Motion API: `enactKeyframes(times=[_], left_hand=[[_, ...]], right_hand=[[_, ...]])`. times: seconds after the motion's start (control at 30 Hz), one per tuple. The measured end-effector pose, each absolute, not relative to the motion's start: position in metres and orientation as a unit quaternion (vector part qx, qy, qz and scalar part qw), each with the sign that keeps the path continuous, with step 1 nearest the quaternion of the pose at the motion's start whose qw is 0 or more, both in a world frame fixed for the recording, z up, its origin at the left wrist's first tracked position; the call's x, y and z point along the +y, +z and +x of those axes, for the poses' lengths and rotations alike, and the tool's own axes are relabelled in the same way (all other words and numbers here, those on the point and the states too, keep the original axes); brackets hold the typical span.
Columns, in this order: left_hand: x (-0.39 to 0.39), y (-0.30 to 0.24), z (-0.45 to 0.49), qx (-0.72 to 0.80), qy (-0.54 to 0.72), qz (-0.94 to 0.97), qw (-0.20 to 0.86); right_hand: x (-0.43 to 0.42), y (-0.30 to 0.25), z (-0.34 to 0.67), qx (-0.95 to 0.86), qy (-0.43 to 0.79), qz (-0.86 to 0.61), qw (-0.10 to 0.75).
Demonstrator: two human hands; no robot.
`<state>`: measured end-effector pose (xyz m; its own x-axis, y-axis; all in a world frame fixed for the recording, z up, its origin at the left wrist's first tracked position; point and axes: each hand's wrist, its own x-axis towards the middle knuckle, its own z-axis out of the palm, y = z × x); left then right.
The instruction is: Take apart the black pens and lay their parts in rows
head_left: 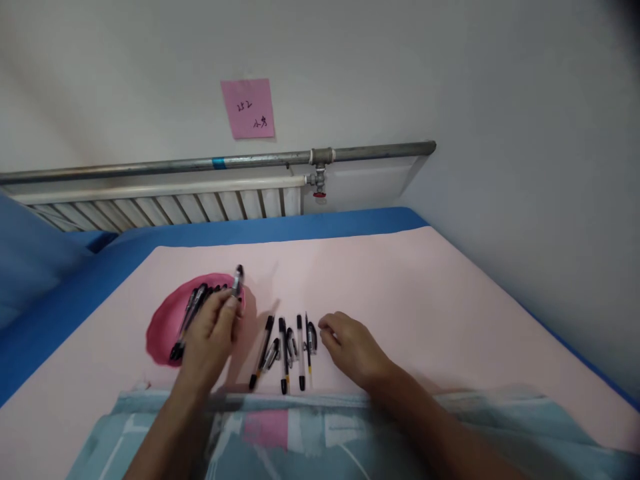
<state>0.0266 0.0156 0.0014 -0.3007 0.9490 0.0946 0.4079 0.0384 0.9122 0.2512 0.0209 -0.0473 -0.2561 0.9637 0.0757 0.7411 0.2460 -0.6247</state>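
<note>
My left hand is closed on a black-capped pen, its cap end pointing up and away; the lower part is hidden by the fingers. That hand is over the right side of a pink scalloped bowl containing several black pens. To the bowl's right lie black-ended clear pen barrels, loose black pen caps and a thin pen refill, roughly in a row. Just right of these parts, my right hand rests with curled fingers, nothing visible in them.
A pink cover lies over the blue surface. Behind it are a white radiator, a metal pipe and a red-handled valve. A pink note is on the wall. Patterned fabric covers the near edge.
</note>
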Motion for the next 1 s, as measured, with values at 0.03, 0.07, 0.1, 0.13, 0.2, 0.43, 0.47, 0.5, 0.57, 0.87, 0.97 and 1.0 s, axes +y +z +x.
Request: enactKeyframes(times=[0.03,0.07,0.1,0.13,0.2,0.43,0.47,0.5,0.57,0.87,0.97,1.0], left_hand=[[0.012,-0.001,0.038,0.614,0.485,0.477,0.402],[0.008,-0.003,0.049,0.567,0.491,0.44,0.494],[0.004,-0.006,0.06,0.526,0.483,0.41,0.567],[-0.001,-0.009,0.069,0.496,0.469,0.384,0.622],[-0.009,-0.013,0.085,0.459,0.448,0.335,0.691],[-0.027,-0.021,0.109,0.44,0.418,0.267,0.748],[-0.028,-0.023,0.111,0.444,0.412,0.264,0.751],[-0.029,-0.025,0.115,0.447,0.407,0.26,0.753],[-0.031,-0.027,0.122,0.459,0.4,0.247,0.754],[-0.037,-0.014,0.139,0.492,0.413,0.229,0.731],[-0.037,-0.013,0.139,0.499,0.415,0.241,0.721],[-0.037,-0.012,0.139,0.499,0.416,0.244,0.72]], right_hand=[[0.02,-0.045,0.25,-0.74,0.262,-0.559,0.266],[0.019,-0.042,0.248,-0.718,0.293,-0.552,0.307],[0.018,-0.037,0.246,-0.687,0.335,-0.541,0.35],[0.015,-0.033,0.243,-0.65,0.386,-0.525,0.391],[0.009,-0.024,0.237,-0.573,0.489,-0.477,0.453],[-0.009,-0.013,0.217,-0.43,0.581,-0.436,0.536],[-0.009,-0.014,0.215,-0.41,0.587,-0.442,0.54],[-0.009,-0.016,0.214,-0.393,0.592,-0.449,0.542],[-0.008,-0.019,0.212,-0.369,0.592,-0.47,0.541],[-0.003,-0.028,0.21,-0.395,0.523,-0.526,0.541],[-0.002,-0.027,0.208,-0.396,0.526,-0.527,0.537],[-0.002,-0.027,0.207,-0.398,0.522,-0.53,0.537]])
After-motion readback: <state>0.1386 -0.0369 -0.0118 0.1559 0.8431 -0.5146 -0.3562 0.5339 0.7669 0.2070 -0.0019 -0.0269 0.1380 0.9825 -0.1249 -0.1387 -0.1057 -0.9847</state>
